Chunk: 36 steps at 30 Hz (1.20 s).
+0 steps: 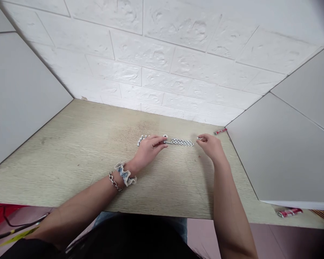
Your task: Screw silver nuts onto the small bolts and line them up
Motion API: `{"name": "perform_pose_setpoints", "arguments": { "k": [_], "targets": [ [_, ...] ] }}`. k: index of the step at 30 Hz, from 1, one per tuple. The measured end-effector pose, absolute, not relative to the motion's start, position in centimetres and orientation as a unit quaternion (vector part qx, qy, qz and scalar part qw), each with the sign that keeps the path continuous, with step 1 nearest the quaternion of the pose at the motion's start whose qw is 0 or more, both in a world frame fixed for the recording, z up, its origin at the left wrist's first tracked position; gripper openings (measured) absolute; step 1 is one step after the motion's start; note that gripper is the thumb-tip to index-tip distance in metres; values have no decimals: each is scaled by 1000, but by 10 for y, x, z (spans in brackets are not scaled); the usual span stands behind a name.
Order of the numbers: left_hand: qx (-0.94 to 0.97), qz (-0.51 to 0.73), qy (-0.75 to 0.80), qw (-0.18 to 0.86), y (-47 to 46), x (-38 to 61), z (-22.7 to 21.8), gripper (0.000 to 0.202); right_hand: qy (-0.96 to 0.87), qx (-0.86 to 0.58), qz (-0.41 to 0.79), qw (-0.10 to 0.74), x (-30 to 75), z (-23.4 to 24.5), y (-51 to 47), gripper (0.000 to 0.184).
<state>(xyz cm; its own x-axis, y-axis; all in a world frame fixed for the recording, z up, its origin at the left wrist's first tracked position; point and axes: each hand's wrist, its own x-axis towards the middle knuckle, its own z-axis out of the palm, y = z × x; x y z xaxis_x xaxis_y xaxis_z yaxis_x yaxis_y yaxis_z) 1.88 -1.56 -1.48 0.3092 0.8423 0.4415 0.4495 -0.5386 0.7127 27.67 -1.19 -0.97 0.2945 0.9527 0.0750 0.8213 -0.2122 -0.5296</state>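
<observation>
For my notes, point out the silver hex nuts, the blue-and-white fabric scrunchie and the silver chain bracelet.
Silver hex nuts (182, 142): head view, row's middle.
Blue-and-white fabric scrunchie (125, 174): head view, middle.
Silver chain bracelet (113, 181): head view, links.

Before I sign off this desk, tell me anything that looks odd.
One nut sits raised at the left hand, out of line with the flat row of hex nuts. A red-and-silver cylinder lies alone at the back right corner of the desk.
</observation>
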Motion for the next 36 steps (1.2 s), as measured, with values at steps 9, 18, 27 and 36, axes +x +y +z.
{"name": "perform_pose_setpoints", "arguments": {
  "k": [9, 18, 27, 36],
  "targets": [
    [776, 413, 416, 234, -16, 20, -16, 22, -592, -781, 141, 140, 299, -26, -1, 30],
    [777, 411, 415, 234, -15, 20, -17, 22, -578, -783, 162, 164, 303, -27, -2, 25],
    [777, 407, 415, 241, -18, 20, -12, 21, -591, -762, 176, 195, 296, -32, 2, 27],
    [779, 411, 411, 235, -17, 20, -15, 22, -577, -763, 163, 240, 289, -38, 5, 25]
  ]
}}
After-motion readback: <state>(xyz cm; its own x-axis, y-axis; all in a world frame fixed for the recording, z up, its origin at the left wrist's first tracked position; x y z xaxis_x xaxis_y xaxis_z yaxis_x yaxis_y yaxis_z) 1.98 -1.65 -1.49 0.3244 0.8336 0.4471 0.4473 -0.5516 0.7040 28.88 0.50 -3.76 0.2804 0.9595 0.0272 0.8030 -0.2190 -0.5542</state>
